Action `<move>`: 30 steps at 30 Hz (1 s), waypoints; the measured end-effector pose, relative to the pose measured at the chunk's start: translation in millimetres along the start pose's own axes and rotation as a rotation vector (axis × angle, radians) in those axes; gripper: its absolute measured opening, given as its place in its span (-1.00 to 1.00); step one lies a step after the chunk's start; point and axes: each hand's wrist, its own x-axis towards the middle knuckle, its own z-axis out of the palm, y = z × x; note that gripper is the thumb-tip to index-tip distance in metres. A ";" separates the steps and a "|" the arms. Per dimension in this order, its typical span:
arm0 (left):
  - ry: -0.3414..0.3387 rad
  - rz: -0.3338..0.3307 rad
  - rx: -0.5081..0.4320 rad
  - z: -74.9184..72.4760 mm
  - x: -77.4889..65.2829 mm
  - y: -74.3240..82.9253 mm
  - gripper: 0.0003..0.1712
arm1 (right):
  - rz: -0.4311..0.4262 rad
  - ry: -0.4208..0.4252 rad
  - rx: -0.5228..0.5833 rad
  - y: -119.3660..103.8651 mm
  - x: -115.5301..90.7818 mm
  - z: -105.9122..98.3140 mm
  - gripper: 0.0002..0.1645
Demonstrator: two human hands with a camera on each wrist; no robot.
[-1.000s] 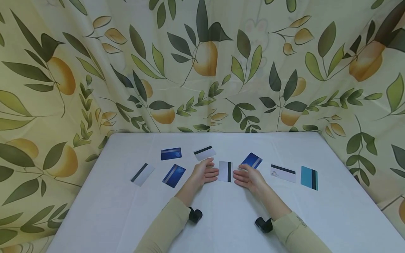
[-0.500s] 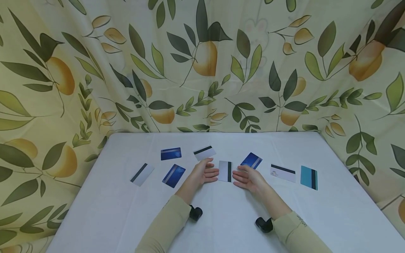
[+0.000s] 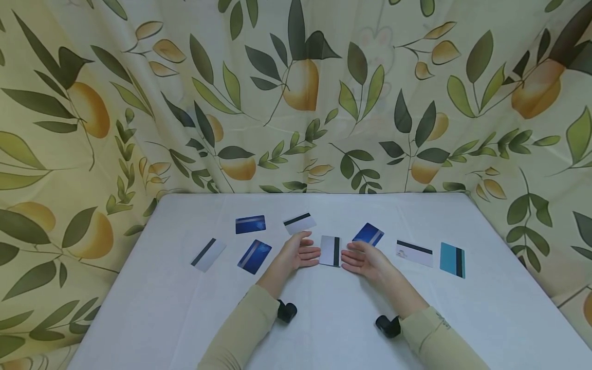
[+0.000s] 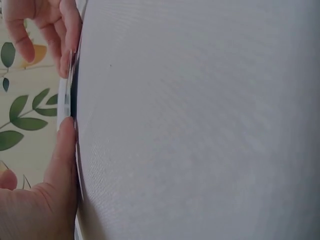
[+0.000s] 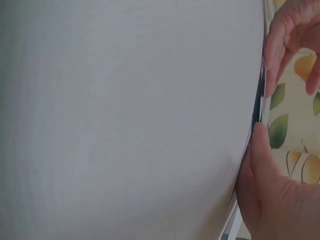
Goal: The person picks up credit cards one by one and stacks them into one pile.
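A white card with a black magnetic stripe (image 3: 327, 251) lies flat on the table between my two hands. My left hand (image 3: 297, 254) rests on its side left of the card, fingers extended, fingertips right at the card's edge. On the other side my right hand (image 3: 368, 261) mirrors it, fingertips at the right edge. Neither hand grips anything. Beyond my left thumb lies another white striped card (image 3: 299, 223). A blue card (image 3: 368, 233) is partly covered by my right thumb. Edge-on in the left wrist view, both hands meet the card low at the tabletop.
On the left lie two blue cards, one farther back (image 3: 250, 224) and one nearer (image 3: 255, 256), plus a tilted white card (image 3: 208, 255). To the right are a white card (image 3: 413, 253) and a teal card (image 3: 452, 260). A patterned curtain (image 3: 259, 123) hangs behind the white table (image 3: 324, 329).
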 end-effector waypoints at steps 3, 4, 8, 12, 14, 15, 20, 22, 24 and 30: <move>0.007 -0.008 -0.019 0.4 -0.6 1.6 -0.43 | 0.008 -0.023 -0.006 -1.5 0.2 -1.9 -0.39; 0.010 -0.012 -0.025 0.7 -1.0 2.2 -0.44 | 0.009 -0.026 -0.005 -1.8 0.2 -2.5 -0.40; 0.016 -0.019 -0.011 1.8 -3.1 4.2 -0.45 | 0.017 -0.042 0.004 -3.2 0.0 -4.1 -0.41; 0.015 -0.017 0.011 2.5 -5.2 5.9 -0.44 | 0.023 -0.053 -0.004 -4.7 0.0 -4.0 -0.41; 0.012 -0.016 0.018 2.6 -6.3 6.7 -0.44 | 0.025 -0.054 -0.010 -5.5 0.2 -3.9 -0.42; 0.009 -0.015 0.019 2.4 -6.6 6.8 -0.44 | 0.027 -0.058 -0.012 -5.8 0.1 -4.1 -0.42; -0.001 -0.018 0.034 1.6 -5.3 6.2 -0.45 | 0.032 -0.058 -0.040 -6.2 1.4 -4.5 -0.47; -0.005 -0.024 0.035 1.4 -4.8 5.9 -0.46 | 0.032 -0.063 -0.063 -6.1 2.0 -4.6 -0.49; -0.011 -0.032 0.033 1.4 -4.7 5.8 -0.45 | 0.030 -0.067 -0.084 -5.4 2.3 -4.4 -0.54; -0.026 -0.046 0.026 1.5 -5.9 5.4 -0.47 | 0.005 -0.055 -0.123 -2.9 3.8 -3.7 -0.79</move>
